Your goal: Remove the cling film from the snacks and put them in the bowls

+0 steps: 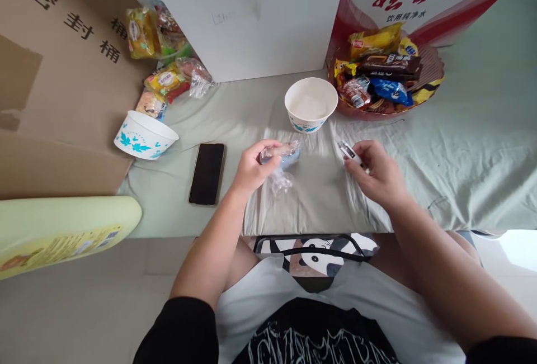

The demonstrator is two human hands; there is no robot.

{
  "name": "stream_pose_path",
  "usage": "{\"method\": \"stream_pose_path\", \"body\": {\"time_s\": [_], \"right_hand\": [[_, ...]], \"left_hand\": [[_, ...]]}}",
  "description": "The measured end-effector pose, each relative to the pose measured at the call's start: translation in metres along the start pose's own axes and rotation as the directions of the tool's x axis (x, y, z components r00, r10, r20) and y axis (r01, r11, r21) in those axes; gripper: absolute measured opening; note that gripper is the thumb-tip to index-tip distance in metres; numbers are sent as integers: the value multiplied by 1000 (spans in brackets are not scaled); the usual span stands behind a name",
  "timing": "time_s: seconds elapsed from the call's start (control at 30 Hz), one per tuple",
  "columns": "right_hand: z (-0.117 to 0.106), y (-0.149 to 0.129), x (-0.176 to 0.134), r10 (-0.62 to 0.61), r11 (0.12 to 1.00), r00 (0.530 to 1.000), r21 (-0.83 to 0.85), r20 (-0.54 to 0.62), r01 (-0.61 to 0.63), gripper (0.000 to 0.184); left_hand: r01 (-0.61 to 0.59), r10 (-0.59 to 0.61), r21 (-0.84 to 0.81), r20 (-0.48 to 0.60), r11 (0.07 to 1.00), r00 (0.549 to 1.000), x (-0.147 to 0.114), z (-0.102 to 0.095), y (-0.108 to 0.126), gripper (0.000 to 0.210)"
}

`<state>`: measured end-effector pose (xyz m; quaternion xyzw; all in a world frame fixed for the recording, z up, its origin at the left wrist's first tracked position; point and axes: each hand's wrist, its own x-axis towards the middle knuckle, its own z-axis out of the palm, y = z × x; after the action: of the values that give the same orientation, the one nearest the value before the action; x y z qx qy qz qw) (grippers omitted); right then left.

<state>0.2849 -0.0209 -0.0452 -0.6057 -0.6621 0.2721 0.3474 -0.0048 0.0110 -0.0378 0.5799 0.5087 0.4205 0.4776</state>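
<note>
My left hand (257, 168) is closed around a snack in clear crinkled plastic wrap (287, 156). Loose wrapping hangs below it, and some pale blue shows through. To the right, my right hand (376, 173) pinches a small white object with dark markings (349, 152), whose kind I cannot make out. Just beyond both hands stands a white paper bowl with blue leaves (311, 101), upright, its open top facing me. A dark-screened phone (207, 174) lies flat to the left of my left hand.
A second paper bowl (145, 137) leans tilted near the cardboard box (62, 146). At the back right is a basket (434, 70) of packaged snacks, and more packets (165, 81) lie at the back left. A white box (251, 23) blocks the rear. A yellow-green container (71, 224) juts in from the left.
</note>
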Motion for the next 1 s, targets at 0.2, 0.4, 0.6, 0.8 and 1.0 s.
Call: {"method": "stream_pose_path", "body": {"time_s": [0.2, 0.4, 0.6, 0.8, 1.0], "right_hand": [[32, -31, -7, 14, 917, 960, 378, 281, -124, 42], [46, -46, -3, 106, 879, 948, 417, 301, -230, 46], [51, -47, -6, 334, 649, 888, 606, 316, -460, 57], [42, -35, -4, 299, 754, 946, 577, 126, -315, 38], [32, -35, -6, 126, 935, 990, 326, 55, -138, 42]], "left_hand": [[13, -20, 43, 171, 999, 985, -2, 18, 1, 52], [139, -82, -304, 193, 942, 978, -7, 31, 1, 71], [98, -46, -231, 222, 968, 974, -10, 45, -4, 66], [-96, 100, 42, -112, 994, 989, -7, 41, -14, 57], [-194, 196, 156, 4, 969, 981, -5, 28, -7, 47]]}}
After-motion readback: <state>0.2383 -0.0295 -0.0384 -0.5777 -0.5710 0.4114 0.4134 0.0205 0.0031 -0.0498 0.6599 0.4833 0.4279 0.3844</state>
